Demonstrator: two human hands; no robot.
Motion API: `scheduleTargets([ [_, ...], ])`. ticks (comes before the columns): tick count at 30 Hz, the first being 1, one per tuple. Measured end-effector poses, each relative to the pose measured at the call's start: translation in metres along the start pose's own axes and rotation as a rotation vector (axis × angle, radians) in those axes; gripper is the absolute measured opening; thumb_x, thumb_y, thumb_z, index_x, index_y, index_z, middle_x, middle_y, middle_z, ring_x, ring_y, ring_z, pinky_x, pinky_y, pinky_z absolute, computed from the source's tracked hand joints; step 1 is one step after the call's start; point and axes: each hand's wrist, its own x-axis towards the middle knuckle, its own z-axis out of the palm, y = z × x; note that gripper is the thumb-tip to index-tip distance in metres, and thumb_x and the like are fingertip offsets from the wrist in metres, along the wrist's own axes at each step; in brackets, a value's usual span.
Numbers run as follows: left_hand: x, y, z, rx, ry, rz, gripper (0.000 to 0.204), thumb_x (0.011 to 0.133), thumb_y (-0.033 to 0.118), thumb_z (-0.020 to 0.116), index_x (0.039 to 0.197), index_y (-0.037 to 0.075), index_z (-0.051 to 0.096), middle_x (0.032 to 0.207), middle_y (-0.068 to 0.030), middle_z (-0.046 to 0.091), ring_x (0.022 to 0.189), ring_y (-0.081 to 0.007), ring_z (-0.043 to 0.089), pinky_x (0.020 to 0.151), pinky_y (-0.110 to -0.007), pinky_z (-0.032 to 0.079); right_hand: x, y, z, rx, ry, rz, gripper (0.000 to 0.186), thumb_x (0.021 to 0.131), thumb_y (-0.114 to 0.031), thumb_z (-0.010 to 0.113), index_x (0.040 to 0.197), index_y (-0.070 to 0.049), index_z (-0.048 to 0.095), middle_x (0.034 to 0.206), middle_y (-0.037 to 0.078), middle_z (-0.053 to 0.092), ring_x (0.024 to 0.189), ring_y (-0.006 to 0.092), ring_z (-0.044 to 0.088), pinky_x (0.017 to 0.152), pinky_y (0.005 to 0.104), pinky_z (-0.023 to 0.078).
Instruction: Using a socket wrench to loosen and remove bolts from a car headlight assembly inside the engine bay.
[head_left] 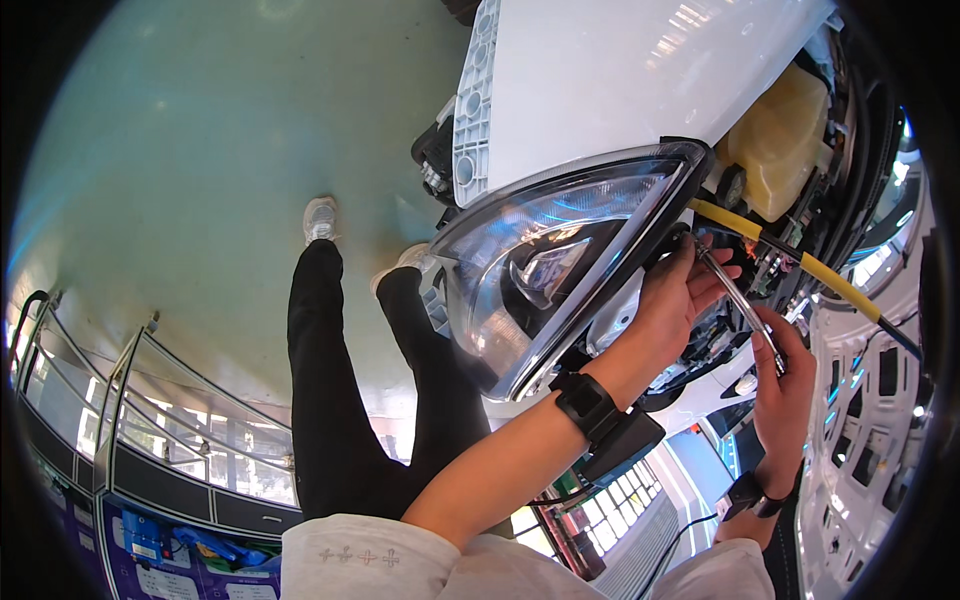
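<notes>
A chrome ratchet wrench (742,303) slants across the engine bay beside the headlight. My right hand (785,365) is closed on the handle at its lower end. At the upper end my left hand (682,285) has thumb and fingers around the wrench's head, next to the headlight's inner edge. What the head sits on is hidden by the fingers. The large clear headlight (550,265) is in the car's front corner, left of my left hand. Just above both hands runs a rod with yellow sleeves (840,287).
A white fender (600,80) lies beyond the headlight, and a yellowish plastic tank (780,140) sits in the bay. The white raised hood (870,430) shows its ribbed underside at right. Metal railings (190,400) and a dark cabinet (190,500) stand at lower left.
</notes>
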Motion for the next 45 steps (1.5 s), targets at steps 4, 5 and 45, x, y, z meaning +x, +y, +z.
scheduleTargets([
  [4, 0.003, -0.005, 0.008, 0.057, 0.055, 0.038, 0.04, 0.104, 0.036, 0.046, 0.122, 0.002, 0.055, 0.116, -0.0161, 0.066, 0.108, -0.0282, 0.066, 0.096, -0.038, 0.053, -0.006, 0.027, 0.007, 0.131, 0.026, 0.01, 0.029, 0.097, -0.018, 0.058, 0.118, 0.002, 0.064, 0.069, 0.003, 0.053, 0.062, 0.0079, 0.04, 0.056, 0.0267, 0.03],
  [5, 0.002, -0.004, 0.009, 0.073, 0.077, 0.04, 0.04, 0.104, 0.035, 0.046, 0.122, 0.001, 0.055, 0.116, -0.0167, 0.066, 0.108, -0.0288, 0.066, 0.096, -0.038, 0.053, -0.007, 0.032, 0.009, 0.202, 0.043, 0.038, 0.03, 0.097, -0.018, 0.058, 0.118, 0.003, 0.064, 0.07, 0.001, 0.053, 0.062, 0.0072, 0.039, 0.056, 0.0262, 0.029],
  [45, -0.016, 0.015, -0.011, -0.006, -0.24, -0.106, 0.045, 0.106, 0.031, 0.041, 0.143, 0.005, 0.04, 0.134, -0.0143, 0.057, 0.119, -0.0319, 0.06, 0.099, -0.04, 0.053, -0.021, 0.011, 0.044, 0.417, 0.381, -0.113, 0.013, 0.094, -0.006, 0.064, 0.103, 0.003, 0.063, 0.07, 0.001, 0.061, 0.057, 0.0044, 0.052, 0.052, 0.0184, 0.037],
])
